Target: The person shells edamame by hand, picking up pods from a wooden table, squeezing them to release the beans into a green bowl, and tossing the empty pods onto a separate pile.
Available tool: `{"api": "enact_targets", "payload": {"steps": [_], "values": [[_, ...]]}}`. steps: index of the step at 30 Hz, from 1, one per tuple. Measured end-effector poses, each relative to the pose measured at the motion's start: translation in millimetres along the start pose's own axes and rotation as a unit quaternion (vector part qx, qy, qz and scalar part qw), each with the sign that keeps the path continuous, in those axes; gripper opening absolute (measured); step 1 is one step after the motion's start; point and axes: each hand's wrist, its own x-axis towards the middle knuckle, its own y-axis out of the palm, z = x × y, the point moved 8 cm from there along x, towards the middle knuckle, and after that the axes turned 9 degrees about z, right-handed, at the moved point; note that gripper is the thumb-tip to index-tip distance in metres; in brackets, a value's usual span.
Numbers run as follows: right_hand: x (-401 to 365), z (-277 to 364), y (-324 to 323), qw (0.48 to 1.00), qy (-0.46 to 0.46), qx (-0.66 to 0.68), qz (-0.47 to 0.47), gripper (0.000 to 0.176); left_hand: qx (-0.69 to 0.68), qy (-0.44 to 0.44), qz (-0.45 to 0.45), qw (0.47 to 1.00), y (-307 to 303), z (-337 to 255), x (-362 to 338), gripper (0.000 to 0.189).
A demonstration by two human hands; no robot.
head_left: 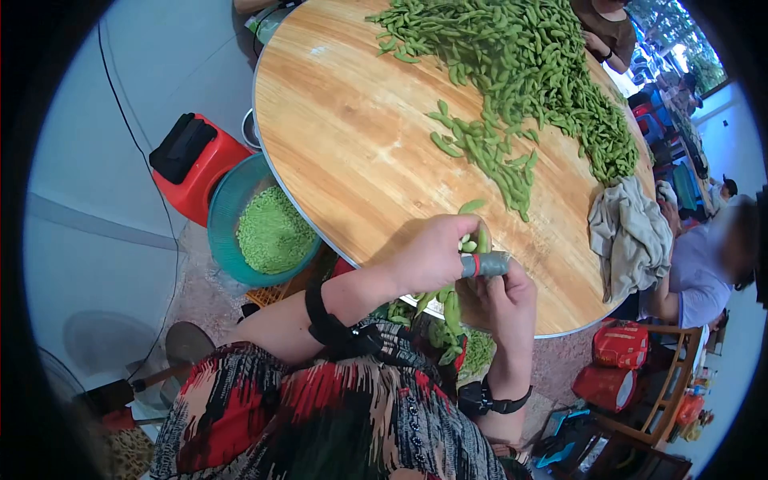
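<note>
Over the near edge of the round wooden table [344, 160], my left hand [432, 254] is closed on a green bean pod [482, 237], with pale beans [467, 244] showing by its fingers. My right hand [512, 300] meets it from the right, its fingers closed. A grey wrap with a red band [485, 265] covers a finger between the hands. What my right fingers pinch is too small to name. More pods [452, 312] hang or lie just below the hands. A loose group of pods [488, 152] lies farther up the table.
A large heap of pods [512, 56] covers the table's far side. A grey cloth [632, 236] hangs at the right edge, beside a person in a light shirt [696, 264]. At left stand a teal basket of shelled beans [276, 232] and a red stool [192, 180].
</note>
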Motion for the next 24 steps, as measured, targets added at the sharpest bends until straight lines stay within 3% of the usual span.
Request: {"api": "enact_targets", "payload": {"steps": [4,6,12,16,18,19,21,24], "values": [[10,-4,-5,0.999,-0.009,-0.034,-0.025,0.014,-0.104,0.023,-0.004,0.994,-1,6,7,0.015],[16,-10,-6,0.999,-0.005,0.036,-0.032,0.014,-0.114,-0.034,0.002,0.993,-2,18,9,0.015],[22,-24,-4,0.984,0.043,0.175,-0.009,0.013,-0.139,0.006,0.038,0.990,0,21,13,0.018],[17,-17,-11,0.983,0.101,0.156,-0.016,0.013,-0.172,0.010,0.053,0.984,4,26,18,0.025],[20,-18,-17,0.998,0.066,0.010,-0.013,0.014,-0.236,0.035,0.017,0.971,2,33,21,0.031],[21,-17,-19,0.998,0.065,0.011,-0.013,0.014,-0.235,0.035,0.017,0.971,3,32,21,0.031],[21,3,-25,0.976,0.001,-0.209,-0.063,0.015,-0.015,0.043,-0.032,0.998,-3,22,17,0.034],[23,31,-25,0.974,-0.058,-0.196,-0.097,0.015,0.100,0.082,-0.050,0.990,3,2,9,0.038]]}}
